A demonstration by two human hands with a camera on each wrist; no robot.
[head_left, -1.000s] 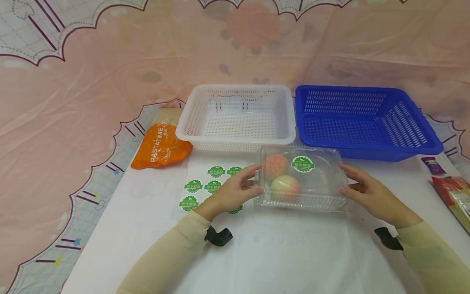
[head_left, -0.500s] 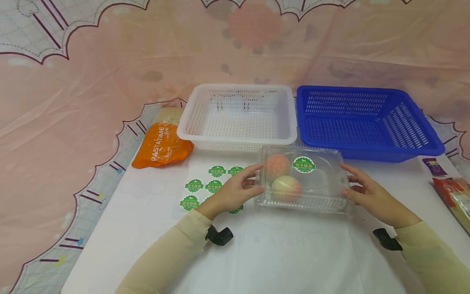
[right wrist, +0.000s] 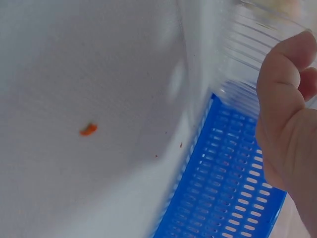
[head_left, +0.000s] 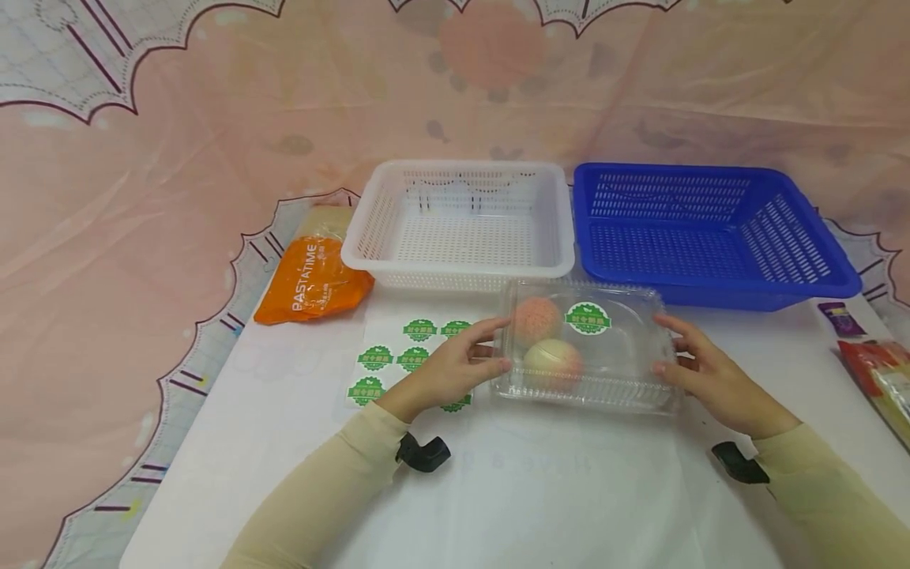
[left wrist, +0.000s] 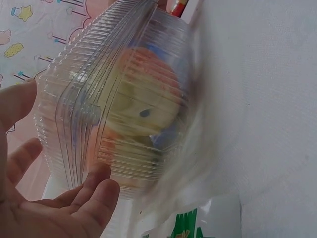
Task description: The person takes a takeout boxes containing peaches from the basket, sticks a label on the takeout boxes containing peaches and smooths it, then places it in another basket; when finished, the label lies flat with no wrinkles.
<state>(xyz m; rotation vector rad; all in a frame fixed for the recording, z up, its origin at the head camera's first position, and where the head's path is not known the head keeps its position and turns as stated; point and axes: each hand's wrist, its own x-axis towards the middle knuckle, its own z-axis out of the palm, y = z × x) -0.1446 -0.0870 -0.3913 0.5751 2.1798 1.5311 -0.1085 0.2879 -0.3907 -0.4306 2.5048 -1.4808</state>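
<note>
A clear plastic clamshell box (head_left: 618, 348) lies shut on the white table, just in front of the two baskets. Inside it are two peaches (head_left: 536, 318), (head_left: 552, 359), and a round green sticker (head_left: 587, 318) is on its lid. My left hand (head_left: 490, 345) holds the box's left end, thumb on the lid and fingers against the side. My right hand (head_left: 661, 344) holds the right end the same way. In the left wrist view my fingers (left wrist: 101, 191) touch the ribbed box (left wrist: 129, 99). In the right wrist view my thumb (right wrist: 282, 74) presses its ribbed wall (right wrist: 247, 44).
A white basket (head_left: 462, 273) and a blue basket (head_left: 711, 288) stand side by side behind the box. An orange PASTATIME bag (head_left: 313, 280) lies at the left. A sheet of green stickers (head_left: 398, 356) lies under my left hand. Small packets (head_left: 878, 379) lie at the right edge.
Almost nothing has changed. My right hand has edged a little inward against the box's right end. The box and my left hand stay where they were.
</note>
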